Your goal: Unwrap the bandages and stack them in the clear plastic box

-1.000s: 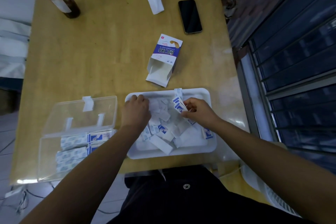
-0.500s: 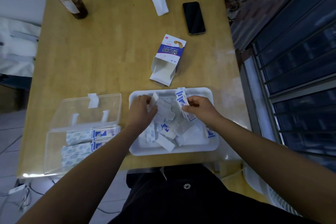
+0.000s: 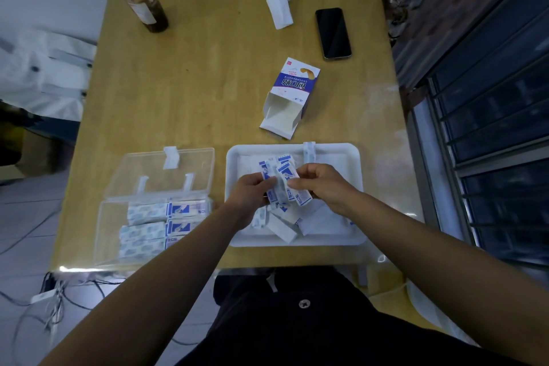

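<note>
Above a white tray (image 3: pixel 355 154) at the table's near edge, both hands hold a small bunch of white-and-blue wrapped bandages (image 3: pixel 283 180). My left hand (image 3: pixel 251 194) grips the bunch from the left, my right hand (image 3: pixel 322 184) pinches it from the right. More loose bandages (image 3: pixel 283 224) lie in the tray beneath the hands. Left of the tray stands the clear plastic box (image 3: pixel 101 235), lid (image 3: pixel 166 171) folded back, with three rows of stacked bandages (image 3: pixel 154 227) inside.
An open bandage carton (image 3: pixel 289 96) lies just beyond the tray. Farther back are a black phone (image 3: pixel 332 33), a crumpled white tissue (image 3: pixel 277 3) and a bottle with dark liquid (image 3: pixel 150 10). Cables hang off the table's near left corner.
Both hands rose from the tray's pile and came together. The left hand, earlier pressing down among the loose bandages, now holds the same bunch as the right hand.
</note>
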`<state>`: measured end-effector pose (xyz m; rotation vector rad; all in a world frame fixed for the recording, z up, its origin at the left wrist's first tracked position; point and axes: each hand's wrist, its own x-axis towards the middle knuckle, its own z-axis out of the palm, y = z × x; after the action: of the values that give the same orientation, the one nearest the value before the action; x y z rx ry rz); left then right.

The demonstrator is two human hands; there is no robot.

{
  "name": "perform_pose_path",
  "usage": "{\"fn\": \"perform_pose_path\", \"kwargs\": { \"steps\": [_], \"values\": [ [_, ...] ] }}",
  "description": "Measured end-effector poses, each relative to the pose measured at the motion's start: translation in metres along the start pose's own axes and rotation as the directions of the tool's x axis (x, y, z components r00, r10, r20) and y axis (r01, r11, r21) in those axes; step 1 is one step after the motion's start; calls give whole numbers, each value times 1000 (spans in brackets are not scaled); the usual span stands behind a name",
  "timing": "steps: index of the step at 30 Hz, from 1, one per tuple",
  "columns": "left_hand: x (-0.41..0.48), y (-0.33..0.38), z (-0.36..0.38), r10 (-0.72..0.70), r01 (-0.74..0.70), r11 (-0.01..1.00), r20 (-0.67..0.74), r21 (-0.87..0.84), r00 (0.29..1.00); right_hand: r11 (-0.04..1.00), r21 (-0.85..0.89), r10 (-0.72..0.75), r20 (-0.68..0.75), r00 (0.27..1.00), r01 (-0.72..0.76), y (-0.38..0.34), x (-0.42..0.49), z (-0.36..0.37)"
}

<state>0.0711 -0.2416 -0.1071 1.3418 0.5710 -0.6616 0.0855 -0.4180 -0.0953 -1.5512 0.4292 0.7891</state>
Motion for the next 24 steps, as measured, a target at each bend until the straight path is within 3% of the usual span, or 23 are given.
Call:
{"fn": "perform_pose_path", "kwargs": {
  "steps": [7,13,17,21,24],
  "values": [
    [-3,-4,1,-63,65,997,-52,41,997,992,-122,13,-5,1000,-13,5,-1,2],
    [-7,-1,-10,21,-5,990,-112,140,994,993,-109,-57,-94,994,47,2,5,8],
    [0,-2,-17,38,10,970,-192,243,981,990,-136,15,-115,993,-31,1,7,3],
    [2,0,-5,37,10,959,-160,283,986,992,42,118,-8,993,-117,2,3,1],
    [2,0,6,3,27,956,-100,293,995,994,-5,112,-19,994,-112,5,0,-1]
  ]
}}
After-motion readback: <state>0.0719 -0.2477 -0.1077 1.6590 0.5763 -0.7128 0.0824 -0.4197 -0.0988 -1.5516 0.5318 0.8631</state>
